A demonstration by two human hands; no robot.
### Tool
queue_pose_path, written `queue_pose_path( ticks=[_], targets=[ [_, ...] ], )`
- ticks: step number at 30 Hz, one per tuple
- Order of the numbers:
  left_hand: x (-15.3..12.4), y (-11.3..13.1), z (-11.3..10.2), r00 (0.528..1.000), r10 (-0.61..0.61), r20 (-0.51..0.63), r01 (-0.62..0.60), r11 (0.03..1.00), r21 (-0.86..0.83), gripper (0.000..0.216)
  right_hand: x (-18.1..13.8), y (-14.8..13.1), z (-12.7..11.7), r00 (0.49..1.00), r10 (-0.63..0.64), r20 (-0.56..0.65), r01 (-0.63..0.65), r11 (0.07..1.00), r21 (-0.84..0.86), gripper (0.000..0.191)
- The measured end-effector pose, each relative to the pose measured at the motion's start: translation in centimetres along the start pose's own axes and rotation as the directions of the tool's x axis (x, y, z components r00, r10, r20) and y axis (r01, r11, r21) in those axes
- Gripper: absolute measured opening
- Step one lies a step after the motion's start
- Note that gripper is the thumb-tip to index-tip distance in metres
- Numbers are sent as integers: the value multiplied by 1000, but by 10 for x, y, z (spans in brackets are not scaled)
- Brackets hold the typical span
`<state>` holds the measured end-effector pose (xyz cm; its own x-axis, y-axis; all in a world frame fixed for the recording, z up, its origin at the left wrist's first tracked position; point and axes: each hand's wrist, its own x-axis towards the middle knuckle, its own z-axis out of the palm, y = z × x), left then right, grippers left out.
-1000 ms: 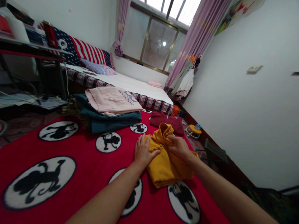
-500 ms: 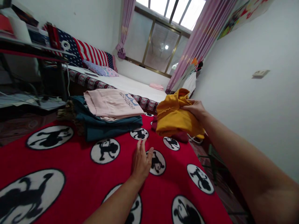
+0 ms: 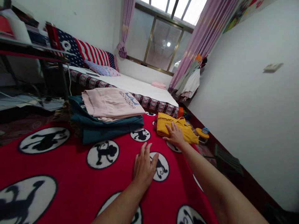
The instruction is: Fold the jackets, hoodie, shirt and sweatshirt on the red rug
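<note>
A folded mustard-yellow garment (image 3: 167, 119) lies at the right side of the red blanket (image 3: 74, 186), on top of a dark red cloth (image 3: 154, 123) that shows only at its left edge. My right hand (image 3: 175, 134) rests against the yellow garment's near side with its fingers spread. Close to the blanket, in the middle, my left hand (image 3: 144, 166) is open and holds nothing. Beyond it to the left sits a stack of folded clothes: a pale pink garment with printed lettering (image 3: 109, 104) over a dark teal one (image 3: 105, 129).
A white-topped bed (image 3: 137, 81) stands under the window, with a patterned pillow (image 3: 102, 69) and a pink folded cloth (image 3: 158, 85). A cluttered desk (image 3: 35, 49) is at the left. Right of the blanket are a dark green stool (image 3: 227, 157) and a yellow round object (image 3: 202, 133).
My right hand has lowered the yellow garment onto the dark red cloth and let go of it; the fingers are now spread on it. My left hand has barely moved and stays open.
</note>
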<state>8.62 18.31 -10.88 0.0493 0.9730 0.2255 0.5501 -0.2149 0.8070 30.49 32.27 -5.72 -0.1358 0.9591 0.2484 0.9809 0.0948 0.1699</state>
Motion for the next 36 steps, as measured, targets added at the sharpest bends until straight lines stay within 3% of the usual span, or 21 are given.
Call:
queue_pose_path(
  ticks=[2, 4, 7, 14, 22, 30, 36],
  targets=[
    [0, 0, 1, 1000, 0, 6, 0, 1000, 13, 54, 0, -6, 0, 997, 68, -27, -67, 998, 10, 57],
    [1, -1, 1, 1000, 11, 5, -11, 1000, 21, 53, 3, -11, -2, 984, 170, -51, -167, 984, 58, 49],
    [1, 0, 1, 1000, 28, 6, -28, 999, 27, 53, 6, -26, 5, 961, 267, -68, -260, 961, 93, 52],
    [0, 1, -2, 998, 68, 16, -68, 996, 55, 52, -19, -63, 41, 980, 191, 51, -194, 978, 72, 72],
    [2, -4, -3, 996, 86, -1, -86, 996, 3, 47, -76, -88, 17, 954, 189, 231, -221, 968, 119, 65],
    [1, -2, -10, 997, 79, 3, -79, 995, -60, 48, -138, -120, -2, 950, 238, 201, -270, 951, 152, 62],
    [4, -9, -6, 983, 181, -36, -182, 983, -22, 45, -175, -133, -9, 964, 228, 139, -254, 943, 215, 60]
  ],
)
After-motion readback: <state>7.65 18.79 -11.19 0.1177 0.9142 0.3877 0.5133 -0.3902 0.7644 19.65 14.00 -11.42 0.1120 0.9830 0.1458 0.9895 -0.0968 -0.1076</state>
